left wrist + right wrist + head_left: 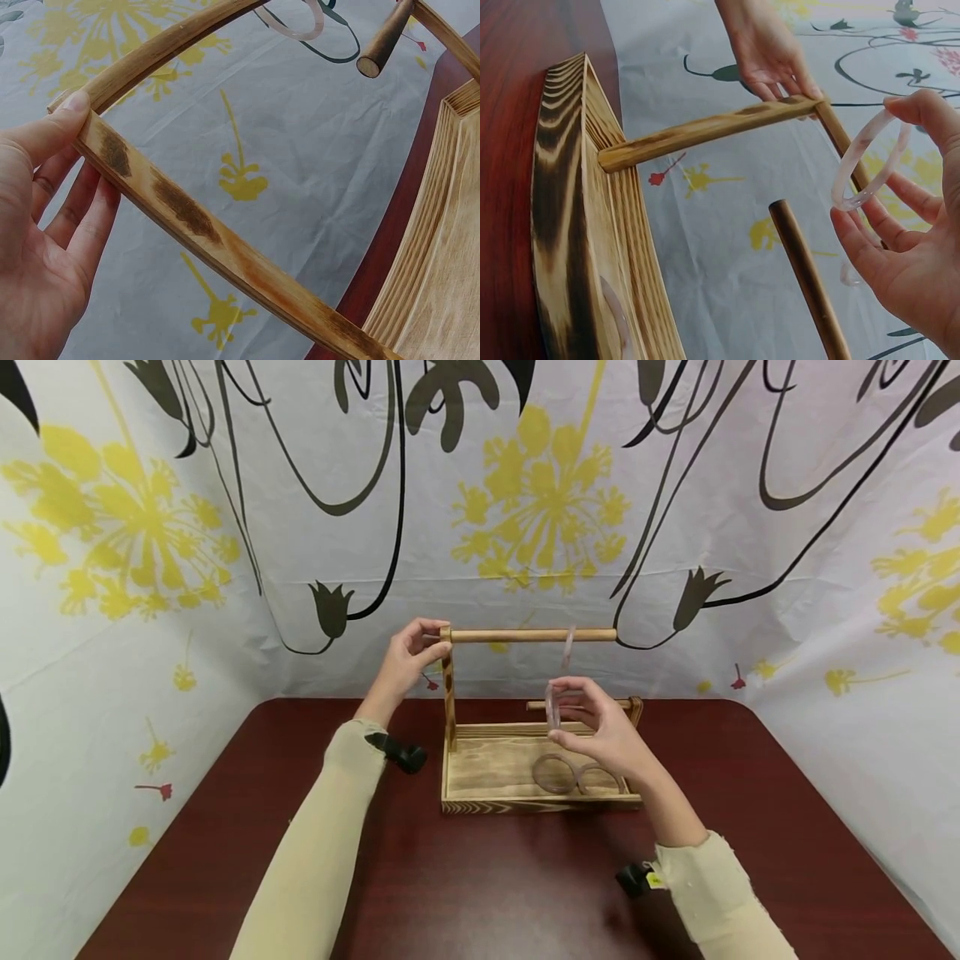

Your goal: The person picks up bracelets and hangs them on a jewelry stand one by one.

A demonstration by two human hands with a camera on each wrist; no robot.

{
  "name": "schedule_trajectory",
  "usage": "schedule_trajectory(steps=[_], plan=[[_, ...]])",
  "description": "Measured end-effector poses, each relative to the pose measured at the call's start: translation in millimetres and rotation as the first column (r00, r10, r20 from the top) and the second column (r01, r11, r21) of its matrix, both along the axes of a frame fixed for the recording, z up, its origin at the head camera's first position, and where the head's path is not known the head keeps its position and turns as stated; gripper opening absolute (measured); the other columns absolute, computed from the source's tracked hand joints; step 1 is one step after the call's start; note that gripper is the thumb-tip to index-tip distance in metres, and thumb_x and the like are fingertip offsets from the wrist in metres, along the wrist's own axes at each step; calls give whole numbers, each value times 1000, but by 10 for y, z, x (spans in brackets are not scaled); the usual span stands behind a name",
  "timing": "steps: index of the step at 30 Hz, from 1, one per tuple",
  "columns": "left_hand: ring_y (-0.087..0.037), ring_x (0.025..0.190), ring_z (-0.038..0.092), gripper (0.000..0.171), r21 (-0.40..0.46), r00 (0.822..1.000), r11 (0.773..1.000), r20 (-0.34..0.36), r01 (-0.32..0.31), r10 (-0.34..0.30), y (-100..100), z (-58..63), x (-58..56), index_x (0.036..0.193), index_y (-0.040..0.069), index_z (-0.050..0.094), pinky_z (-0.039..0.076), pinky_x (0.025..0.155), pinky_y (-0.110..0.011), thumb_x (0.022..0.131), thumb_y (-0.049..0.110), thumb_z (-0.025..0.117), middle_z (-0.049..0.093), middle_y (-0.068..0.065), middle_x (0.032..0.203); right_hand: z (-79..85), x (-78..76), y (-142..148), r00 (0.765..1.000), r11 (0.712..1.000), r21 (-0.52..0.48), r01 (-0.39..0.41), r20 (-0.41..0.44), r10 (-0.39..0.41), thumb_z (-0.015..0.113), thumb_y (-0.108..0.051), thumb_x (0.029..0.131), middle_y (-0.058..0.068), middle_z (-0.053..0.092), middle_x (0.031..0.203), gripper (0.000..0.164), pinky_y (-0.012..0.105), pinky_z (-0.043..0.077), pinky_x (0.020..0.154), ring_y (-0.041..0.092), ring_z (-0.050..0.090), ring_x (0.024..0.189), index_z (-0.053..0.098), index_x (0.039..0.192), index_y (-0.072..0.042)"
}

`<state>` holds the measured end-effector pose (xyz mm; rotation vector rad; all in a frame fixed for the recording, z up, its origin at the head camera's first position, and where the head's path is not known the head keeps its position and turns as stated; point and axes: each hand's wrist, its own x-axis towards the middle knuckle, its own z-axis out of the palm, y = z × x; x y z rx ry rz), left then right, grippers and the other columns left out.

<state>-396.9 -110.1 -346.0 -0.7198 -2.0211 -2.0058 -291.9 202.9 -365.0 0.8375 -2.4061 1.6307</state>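
Note:
My left hand (pixel 405 662) grips the top corner of a wooden bracelet stand (pixel 448 693), where the post meets the upper bar (pixel 525 635). In the left wrist view the thumb (pixel 73 103) lies on that corner and the fingers curl behind the post. My right hand (pixel 603 727) pinches a pale translucent bangle (pixel 845 169) between thumb and fingertips, upright just below the upper bar. Another pale bangle (pixel 567 650) hangs on this bar, toward its free right end. Two more bangles lie in the stand's tray: a left one (pixel 535 774) and a right one (pixel 600 766).
A shorter lower bar (pixel 536 705) reaches left from a short post (pixel 636 710) at the tray's right side. The stand sits on a dark red table (pixel 450 877). Behind hangs a white cloth (pixel 285 560) with yellow and black flower prints.

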Motion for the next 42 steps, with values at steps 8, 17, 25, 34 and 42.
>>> schedule_trajectory(steps=[8, 17, 25, 34, 42], plan=[[-7, 91, 64, 30, -3, 1000, 1000, 2, 0, 0, 7, 10, 4, 123, -9, 56, 54, 79, -19, 94, -3, 63, 65, 12, 101, 67, -51, 84, 999, 999, -24, 22, -34, -23, 75, 2, 85, 12, 53, 135, 62, 21, 51, 100, 9, 58, 118, 47, 140, -6], [-7, 94, 65, 26, 1, 1000, 1000, 1, -3, 3, 4, 16, 8, 119, -3, 60, 55, 82, -19, 94, -3, 64, 67, 15, 102, 142, -106, 205, 996, 998, -32, 53, -74, -55, 73, 2, 86, 11, 50, 135, 62, 16, 50, 99, 4, 57, 117, 45, 141, -2], [-6, 96, 64, 26, 2, 1000, 1000, -4, 5, -5, 3, 19, 18, 120, -6, 58, 56, 83, -19, 95, -3, 63, 66, 14, 104, 161, -155, 257, 992, 994, -61, 88, -86, -93, 73, 4, 85, 1, 51, 130, 63, 16, 50, 99, 5, 58, 115, 44, 141, 0], [-8, 97, 65, 27, 4, 1000, 1000, 8, -2, 2, 4, 23, 22, 120, -5, 58, 56, 83, -19, 94, -1, 65, 66, 14, 104, 208, -199, 298, 982, 981, -109, 162, -80, -171, 71, 5, 86, 2, 51, 129, 63, 13, 49, 98, 6, 55, 116, 43, 141, 2], [-9, 97, 63, 31, 9, 1000, 1000, 13, -2, 2, 13, 21, 17, 124, -11, 55, 55, 83, -18, 94, -4, 63, 66, 15, 103, 256, -234, 323, 943, 944, -101, 313, -87, -322, 73, -3, 87, 16, 48, 140, 65, 23, 48, 105, 26, 53, 124, 42, 143, 1]])
